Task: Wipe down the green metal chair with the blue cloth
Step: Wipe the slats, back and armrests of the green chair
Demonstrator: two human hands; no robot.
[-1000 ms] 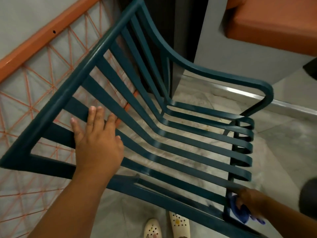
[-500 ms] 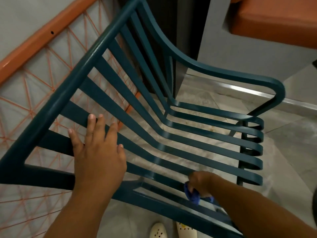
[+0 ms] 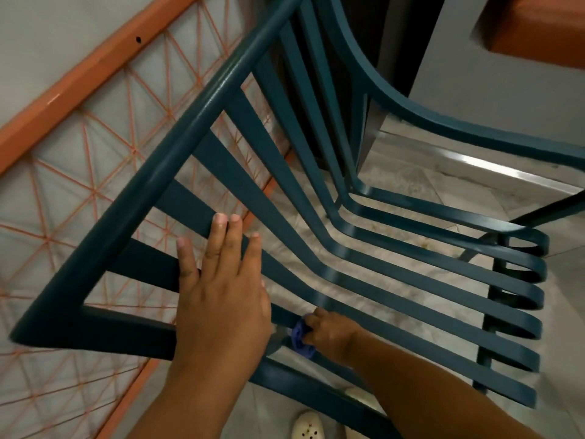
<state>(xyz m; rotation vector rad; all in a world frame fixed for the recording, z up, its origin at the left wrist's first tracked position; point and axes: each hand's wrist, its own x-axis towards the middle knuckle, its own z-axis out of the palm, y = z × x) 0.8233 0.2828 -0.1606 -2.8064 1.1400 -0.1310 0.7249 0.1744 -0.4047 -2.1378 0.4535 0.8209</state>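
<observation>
The green metal chair (image 3: 316, 198) fills the view, its slatted back at the left and slatted seat at the right. My left hand (image 3: 221, 289) lies flat with straight fingers on the lower back slats. My right hand (image 3: 329, 332) grips the bunched blue cloth (image 3: 302, 339) and presses it against a slat where the back curves into the seat, close to my left hand. Most of the cloth is hidden in the fist.
An orange frame with orange cord mesh (image 3: 79, 172) leans behind the chair at the left. A grey wall block (image 3: 493, 77) and an orange cushion (image 3: 544, 30) are at the upper right. Marble floor (image 3: 408, 185) shows under the slats. My white shoes (image 3: 308, 427) are at the bottom.
My right hand has slid the cloth leftward along the lower slat, from the seat's front edge to the back-seat bend. My left hand stays on the back slats.
</observation>
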